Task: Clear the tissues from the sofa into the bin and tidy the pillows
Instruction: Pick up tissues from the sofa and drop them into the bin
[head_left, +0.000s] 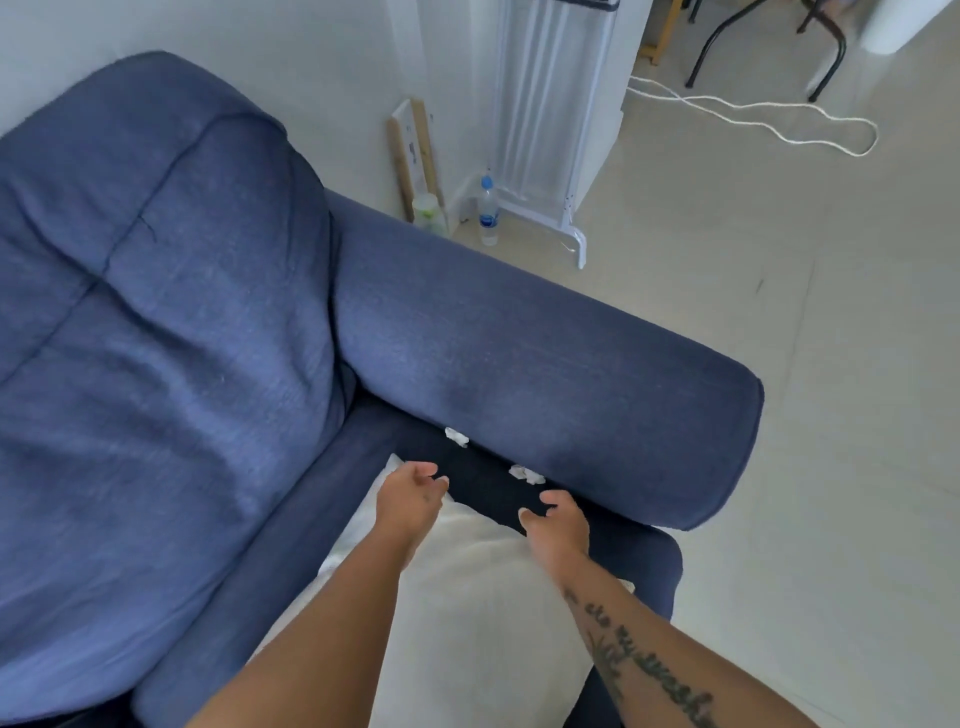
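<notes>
Down at the right edge of the sofa (156, 312) seat, tight against the armrest (519, 338), sit two crumpled white tissues: the far tissue (457, 436) nearer the back corner, the near tissue (527, 474) closer to the front. Both are wedged along the seam on the dark seat fabric, well apart from each other.

My left hand (413, 493) hangs over the far corner of the cream pillow (467, 597), fingers loosely curled, holding nothing. My right hand (556, 525) is just beside the near tissue, fingers relaxed and bent, also empty. No bin in sight from here.

Those tissues look feather-light and soft, so I'd expect them to squash to nothing. A fingertip pinch on the raised crumpled top should do, scooping out of the seam so no shreds tear off. The pillow looks plump and yielding, light enough for one hand; I'd grab it by a corner or along an edge.

Writing? A water bottle (488, 210) on the floor past the armrest carries a blue label, too small to read. Script on my right forearm tattoo (649, 670) is possibly a phrase, but it's blurred.
</notes>
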